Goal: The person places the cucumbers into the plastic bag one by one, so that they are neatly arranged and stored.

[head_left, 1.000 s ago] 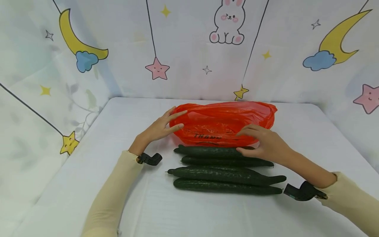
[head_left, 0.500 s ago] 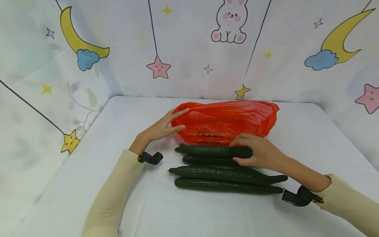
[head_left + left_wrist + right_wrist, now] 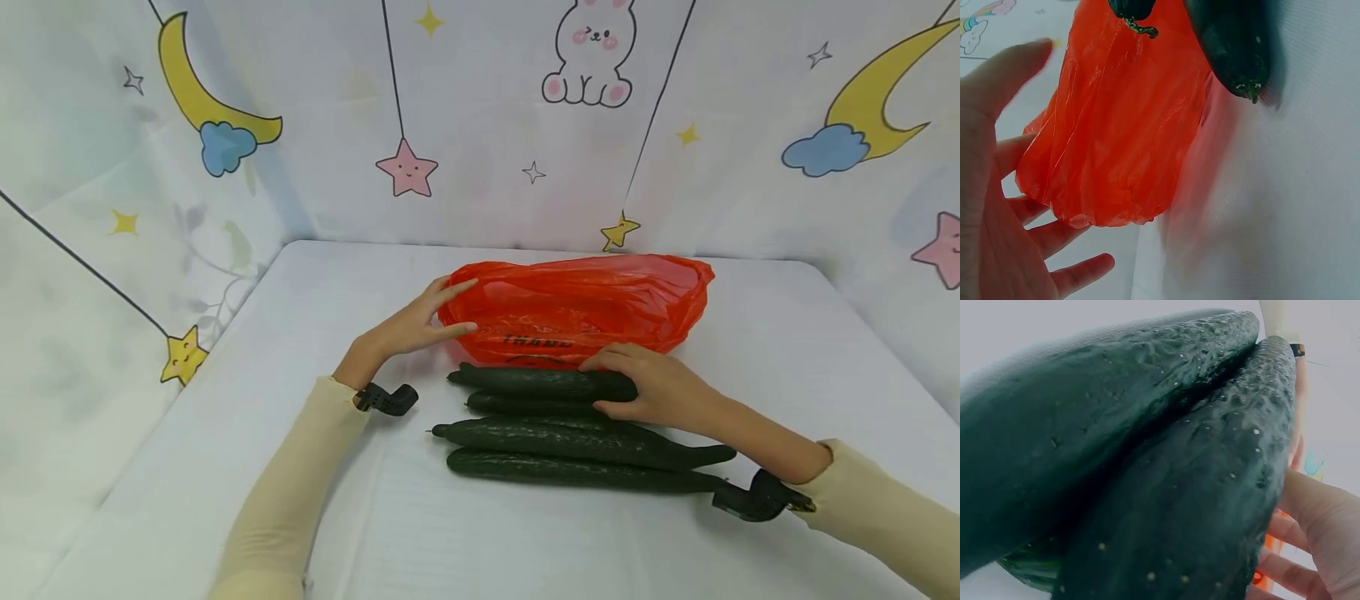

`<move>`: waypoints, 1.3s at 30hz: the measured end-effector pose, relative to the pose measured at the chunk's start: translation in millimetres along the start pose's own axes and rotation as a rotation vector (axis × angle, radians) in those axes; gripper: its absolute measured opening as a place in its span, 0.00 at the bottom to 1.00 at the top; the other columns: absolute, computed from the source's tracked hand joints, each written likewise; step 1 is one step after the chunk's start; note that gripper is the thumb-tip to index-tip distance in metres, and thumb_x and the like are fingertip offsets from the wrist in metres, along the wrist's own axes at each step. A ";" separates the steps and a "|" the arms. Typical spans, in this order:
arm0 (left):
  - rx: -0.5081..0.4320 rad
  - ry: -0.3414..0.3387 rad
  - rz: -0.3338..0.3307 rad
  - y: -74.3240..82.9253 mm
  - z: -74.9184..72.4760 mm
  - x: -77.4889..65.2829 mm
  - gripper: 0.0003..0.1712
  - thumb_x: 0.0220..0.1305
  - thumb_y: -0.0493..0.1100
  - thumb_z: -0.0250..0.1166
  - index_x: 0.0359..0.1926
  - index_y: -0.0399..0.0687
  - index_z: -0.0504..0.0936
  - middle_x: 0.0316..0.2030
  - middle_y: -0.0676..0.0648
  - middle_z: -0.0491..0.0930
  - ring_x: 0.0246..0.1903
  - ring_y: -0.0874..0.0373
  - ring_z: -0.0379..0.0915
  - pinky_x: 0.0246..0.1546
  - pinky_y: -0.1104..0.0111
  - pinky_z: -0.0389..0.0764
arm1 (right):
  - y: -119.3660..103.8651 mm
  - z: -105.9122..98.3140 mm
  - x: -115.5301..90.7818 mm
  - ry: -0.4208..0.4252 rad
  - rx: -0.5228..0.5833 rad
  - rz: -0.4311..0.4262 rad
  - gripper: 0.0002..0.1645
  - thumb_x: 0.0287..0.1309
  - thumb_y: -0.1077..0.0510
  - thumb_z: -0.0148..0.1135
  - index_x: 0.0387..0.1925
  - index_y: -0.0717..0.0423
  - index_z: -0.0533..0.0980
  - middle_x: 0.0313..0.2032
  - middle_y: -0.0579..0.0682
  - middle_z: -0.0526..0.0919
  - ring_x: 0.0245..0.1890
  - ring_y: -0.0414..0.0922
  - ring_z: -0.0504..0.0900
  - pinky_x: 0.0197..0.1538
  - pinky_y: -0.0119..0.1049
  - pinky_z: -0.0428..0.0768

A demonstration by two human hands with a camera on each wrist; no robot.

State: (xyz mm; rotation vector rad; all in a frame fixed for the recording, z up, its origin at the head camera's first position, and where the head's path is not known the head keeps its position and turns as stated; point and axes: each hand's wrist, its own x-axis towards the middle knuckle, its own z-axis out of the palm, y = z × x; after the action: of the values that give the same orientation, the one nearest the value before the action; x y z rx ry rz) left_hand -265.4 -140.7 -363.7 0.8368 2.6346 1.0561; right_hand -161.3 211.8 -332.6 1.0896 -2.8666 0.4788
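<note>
A red plastic bag [image 3: 577, 304] with dark lettering lies at the back of the table, its near side alongside a row of several long dark green cucumbers. At the bag's left end is my left hand [image 3: 411, 327], fingers straight and spread; in the left wrist view the fingers reach behind the bag's edge [image 3: 1110, 187] and the thumb stands apart. My right hand [image 3: 656, 387] grips the right part of the farthest cucumber [image 3: 517, 382], fingers over its far side and thumb on the near side. The hand hides that cucumber's right end.
Nearer to me lie a second cucumber [image 3: 525, 405], a third [image 3: 555, 440] and the nearest one [image 3: 570, 470], roughly parallel on the white table [image 3: 480, 542]. A printed cloth backdrop [image 3: 495, 108] rises behind the table. Each wrist carries a black camera.
My right hand has come down and left from in front of the bag onto the farthest cucumber. My left hand keeps its place at the bag. The head view has shifted slightly.
</note>
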 end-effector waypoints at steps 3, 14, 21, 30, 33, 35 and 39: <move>0.015 0.001 0.006 0.3 -0.5 0.3 0.47 0.62 0.60 0.63 0.77 0.63 0.51 0.75 0.44 0.43 0.73 0.43 0.46 0.66 0.39 0.57 | 2.1 2.0 2.9 -0.001 0.035 -0.007 0.25 0.49 0.57 0.74 0.50 0.56 0.79 0.46 0.49 0.83 0.48 0.49 0.81 0.48 0.48 0.83; 0.058 -0.002 -0.003 1.0 -0.8 -0.4 0.48 0.62 0.60 0.63 0.77 0.61 0.50 0.75 0.42 0.43 0.72 0.40 0.49 0.66 0.40 0.59 | 0.3 1.7 9.4 -0.004 0.094 0.000 0.21 0.52 0.58 0.73 0.48 0.56 0.79 0.42 0.47 0.84 0.41 0.46 0.80 0.45 0.46 0.83; 0.102 0.015 -0.005 -0.7 1.6 0.8 0.48 0.61 0.61 0.63 0.77 0.61 0.50 0.75 0.41 0.45 0.69 0.38 0.55 0.64 0.40 0.61 | 0.0 0.3 13.2 -0.017 0.089 0.009 0.22 0.50 0.60 0.74 0.48 0.57 0.79 0.42 0.47 0.85 0.41 0.45 0.81 0.46 0.44 0.83; 0.109 -0.003 -0.011 0.4 6.0 1.2 0.49 0.61 0.61 0.63 0.77 0.60 0.50 0.75 0.41 0.45 0.69 0.38 0.55 0.64 0.41 0.62 | 5.7 3.7 9.7 -0.011 0.214 -0.033 0.20 0.51 0.64 0.72 0.46 0.56 0.77 0.41 0.44 0.83 0.41 0.42 0.80 0.44 0.38 0.83; 0.113 -0.001 -0.015 1.6 5.8 0.3 0.49 0.61 0.61 0.63 0.77 0.60 0.50 0.75 0.41 0.45 0.69 0.38 0.55 0.64 0.40 0.62 | 8.8 5.1 10.5 0.018 0.259 -0.081 0.19 0.50 0.65 0.73 0.45 0.55 0.77 0.39 0.43 0.83 0.39 0.41 0.80 0.43 0.36 0.83; 0.116 0.003 -0.013 2.0 5.6 0.0 0.49 0.61 0.61 0.63 0.77 0.60 0.50 0.75 0.41 0.45 0.69 0.38 0.55 0.64 0.40 0.62 | 10.5 5.0 11.1 0.032 0.275 -0.105 0.19 0.49 0.65 0.73 0.44 0.55 0.77 0.39 0.43 0.83 0.39 0.40 0.80 0.43 0.37 0.83; 0.125 0.006 -0.007 1.4 5.4 -0.3 0.49 0.62 0.61 0.63 0.77 0.60 0.50 0.75 0.42 0.46 0.69 0.38 0.56 0.64 0.41 0.62 | 11.1 3.4 11.4 0.038 0.294 -0.112 0.19 0.49 0.64 0.73 0.44 0.55 0.77 0.39 0.43 0.83 0.39 0.41 0.80 0.43 0.36 0.83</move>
State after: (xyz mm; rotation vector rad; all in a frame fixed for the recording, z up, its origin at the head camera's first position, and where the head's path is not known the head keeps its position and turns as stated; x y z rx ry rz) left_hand -262.5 -136.9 -366.7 0.8490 2.7307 0.9009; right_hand -176.8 211.3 -337.2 1.2550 -2.7435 0.9240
